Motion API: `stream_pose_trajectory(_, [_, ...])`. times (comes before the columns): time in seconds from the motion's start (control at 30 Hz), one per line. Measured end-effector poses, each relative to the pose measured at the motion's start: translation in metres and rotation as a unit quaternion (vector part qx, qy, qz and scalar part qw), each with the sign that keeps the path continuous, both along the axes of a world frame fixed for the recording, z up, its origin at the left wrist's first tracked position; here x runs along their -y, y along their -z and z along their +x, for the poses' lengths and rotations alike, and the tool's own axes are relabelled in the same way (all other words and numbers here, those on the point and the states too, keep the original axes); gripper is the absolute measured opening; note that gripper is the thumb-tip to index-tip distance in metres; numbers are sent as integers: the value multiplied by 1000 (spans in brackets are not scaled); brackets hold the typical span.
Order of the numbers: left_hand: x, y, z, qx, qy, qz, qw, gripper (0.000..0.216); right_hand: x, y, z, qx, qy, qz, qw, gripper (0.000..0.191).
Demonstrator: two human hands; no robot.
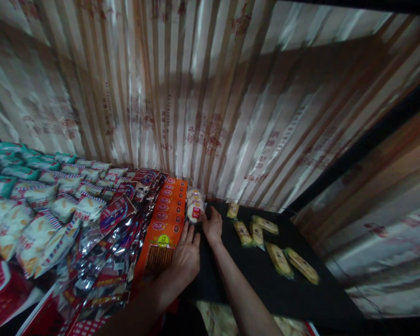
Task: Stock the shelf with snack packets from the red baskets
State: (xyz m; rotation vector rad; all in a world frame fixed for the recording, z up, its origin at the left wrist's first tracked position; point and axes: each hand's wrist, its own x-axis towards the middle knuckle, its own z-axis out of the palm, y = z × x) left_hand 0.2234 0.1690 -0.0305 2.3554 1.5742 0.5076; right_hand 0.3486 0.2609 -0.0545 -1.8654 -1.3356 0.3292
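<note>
Small clear packets of round white crackers [195, 213] with a red label lie in a short overlapping row on the black tabletop. My left hand [186, 255] rests open along the right edge of the orange snack packs [162, 217], its outstretched fingertips close to the nearest cracker packet. On the other side of that row, my right hand [213, 225] is loosely bent and open, with its thumb side touching the packet's right edge. Part of the right hand's fingers is hard to make out in the dim light.
Several yellow wrapped cakes [279, 259] lie scattered on the black tabletop [245, 275] at right. Dark shiny packets [108, 228] and white snack bags [42, 233] fill the left side. A pleated printed curtain [210, 102] hangs behind the table.
</note>
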Motion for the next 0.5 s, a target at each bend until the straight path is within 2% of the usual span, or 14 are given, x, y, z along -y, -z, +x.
stream_pose_trajectory(0.07, [8,4,-11,-14,-25,13,1000,45,20,-1,-12,9,-16,80,997,50])
stream_pose_trajectory(0.13, [15,11,-21,-30,-46,38,998,45,42,-1,-26,-28,-80,102,991,48])
stream_pose_trajectory(0.23, [26,22,-35,-59,-70,79,993,45,63,1,-45,-92,-133,48,986,53])
stream_pose_trajectory(0.33, [33,29,-45,-86,-94,103,986,45,67,1,-58,-136,-140,-5,981,60])
stream_pose_trajectory(0.5, [37,24,-55,-95,-93,108,985,45,58,-3,-68,-133,-145,-28,980,68])
